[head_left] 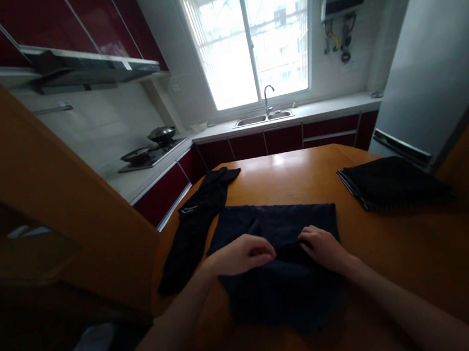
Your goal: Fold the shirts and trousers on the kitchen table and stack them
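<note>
A dark navy garment (285,298) lies spread on the wooden table in front of me; its exact kind is hard to make out. My left hand (245,253) is over its middle, fingers curled and pinching the cloth. Just to the right, my right hand (322,249) has its fingers closed on a fold of the same garment. Between the two hands the fabric looks bunched into a dark crease. Along the table's left side lies a long black garment (197,220) with a small white mark, apart from both hands.
A folded stack of black clothes (395,180) sits on the right of the table (299,175). Beyond the table are a counter with a sink (253,120) and a stove (154,154) with pans. A fridge (438,51) stands at right, and a wooden frame (21,169) at left.
</note>
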`<state>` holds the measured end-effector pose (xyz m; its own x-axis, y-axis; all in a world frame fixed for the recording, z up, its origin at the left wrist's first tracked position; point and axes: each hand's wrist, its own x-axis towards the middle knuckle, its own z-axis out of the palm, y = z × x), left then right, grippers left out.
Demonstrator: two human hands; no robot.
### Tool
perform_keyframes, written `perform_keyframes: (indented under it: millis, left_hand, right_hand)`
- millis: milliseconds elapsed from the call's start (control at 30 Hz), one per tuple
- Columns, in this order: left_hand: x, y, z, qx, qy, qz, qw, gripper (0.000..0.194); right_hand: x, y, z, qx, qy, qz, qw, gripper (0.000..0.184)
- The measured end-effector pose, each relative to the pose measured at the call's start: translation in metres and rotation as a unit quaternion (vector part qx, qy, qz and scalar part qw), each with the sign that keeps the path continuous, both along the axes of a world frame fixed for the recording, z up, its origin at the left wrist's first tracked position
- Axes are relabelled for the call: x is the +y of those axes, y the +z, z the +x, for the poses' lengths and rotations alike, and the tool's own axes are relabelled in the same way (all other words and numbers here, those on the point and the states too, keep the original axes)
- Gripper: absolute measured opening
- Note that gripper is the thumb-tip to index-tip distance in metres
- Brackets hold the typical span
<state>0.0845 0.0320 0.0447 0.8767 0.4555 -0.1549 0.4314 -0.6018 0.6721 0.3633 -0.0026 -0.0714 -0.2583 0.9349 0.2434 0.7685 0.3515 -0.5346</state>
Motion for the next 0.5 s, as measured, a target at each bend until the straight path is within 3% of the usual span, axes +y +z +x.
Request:
perform_keyframes:
  millis: [100,167,267,400,433,500]
  left_hand:
    - [0.012,-0.026,0.029,0.016,0.073,0.206,0.976,0.036]
    - [0.020,-0.045,0.042,0.043,0.081,0.254,0.963,0.053]
    - [0.037,-0.060,0.050,0.018,0.117,0.220,0.968,0.048]
    - [0.058,-0.057,0.052,-0.007,0.103,0.095,0.990,0.047]
    - [0.060,-0.056,0.054,-0.004,0.091,0.101,0.991,0.050]
    - [0.056,-0.057,0.058,0.004,0.067,0.183,0.981,0.059]
  right_hand:
    - [0.010,0.002,0.001,0.103,-0.065,-0.011,0.993,0.024]
    - [0.018,0.003,0.006,0.216,-0.095,-0.029,0.971,0.028]
    - [0.027,0.002,0.017,0.355,-0.135,-0.095,0.920,0.031]
    - [0.028,0.002,0.025,0.470,-0.159,-0.201,0.845,0.022]
    - [0.027,0.002,0.026,0.498,-0.159,-0.221,0.823,0.020]
    - [0.026,0.003,0.026,0.553,-0.162,-0.260,0.775,0.017]
